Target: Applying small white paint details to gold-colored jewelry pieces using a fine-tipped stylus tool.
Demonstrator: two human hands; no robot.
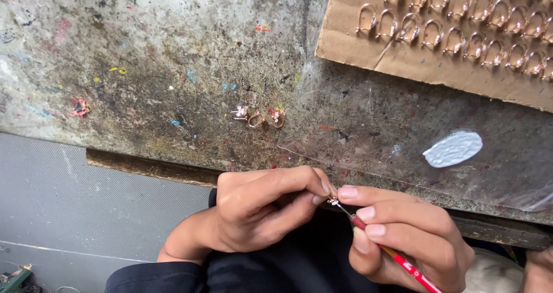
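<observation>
My left hand [262, 209] is closed, thumb and forefinger pinched on a small gold-coloured earring piece [333, 200] held just off the near edge of the surface [173, 68]. The piece is tiny and mostly covered by my fingertips; I cannot make out its finer detail.

My right hand [403, 235] is closed around a thin brush [397, 257] with a red handle, gripped like a pen. Its tip meets the earring piece where the two hands come together. The handle runs down and to the right past my palm.

On the surface, beyond my hands, three loose earring pieces [259, 116] lie close together in a short row, well apart from the held one. To the right, near the edge, sits a blob of white paste [453, 149] on a clear plastic sheet [530, 198].

At the upper right lies a sheet of brown cardboard [357, 45] carrying rows of gold-coloured hooks [461, 28] pushed into it, evenly spaced.

The surface itself is grey, worn and flecked with spots of coloured paint. Below its edge, at left, is a grey ribbed floor mat [69, 201]. My dark sleeve [155, 278] shows at the bottom.
</observation>
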